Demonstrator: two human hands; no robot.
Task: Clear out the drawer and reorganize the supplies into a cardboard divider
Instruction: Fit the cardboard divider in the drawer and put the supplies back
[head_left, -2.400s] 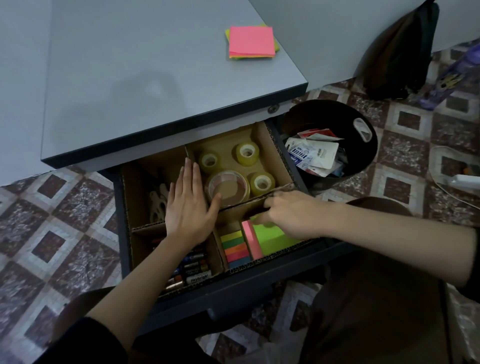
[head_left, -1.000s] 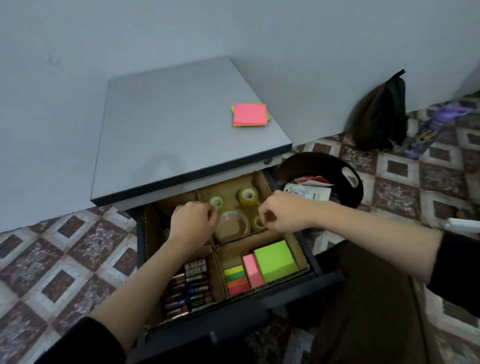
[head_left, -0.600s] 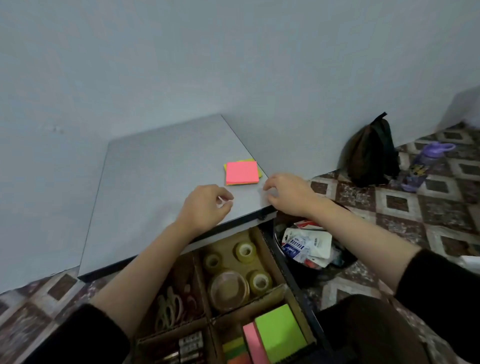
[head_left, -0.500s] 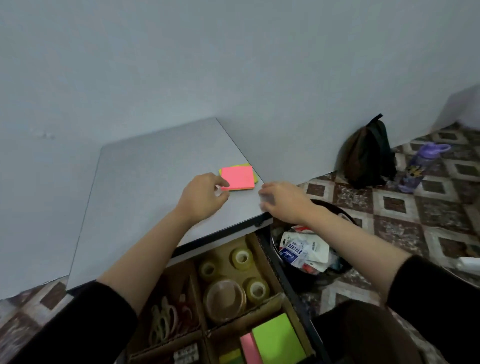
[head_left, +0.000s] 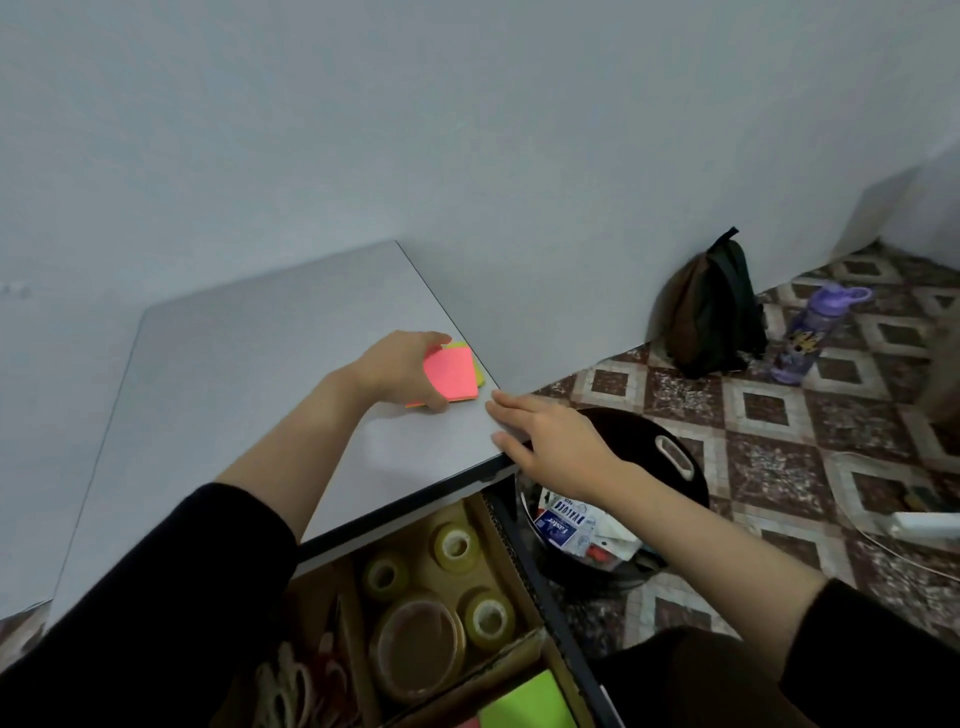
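A stack of sticky notes, pink on top with yellow-green beneath, lies near the right edge of the grey desk top. My left hand grips the stack, fingers over its far edge and thumb at its near edge. My right hand rests open on the desk's right front corner. Below, the open drawer holds the cardboard divider with several tape rolls in one compartment, scissors in the left one and a green note pad at the front.
A black bin with paper packaging stands right of the drawer. A dark backpack and a purple bottle sit by the wall on the patterned floor. A white cable runs at the right edge.
Both hands left the drawer and rose to the desk top. My left hand reached the sticky notes and took hold of them; my right hand settled on the desk corner. The view tilted up.
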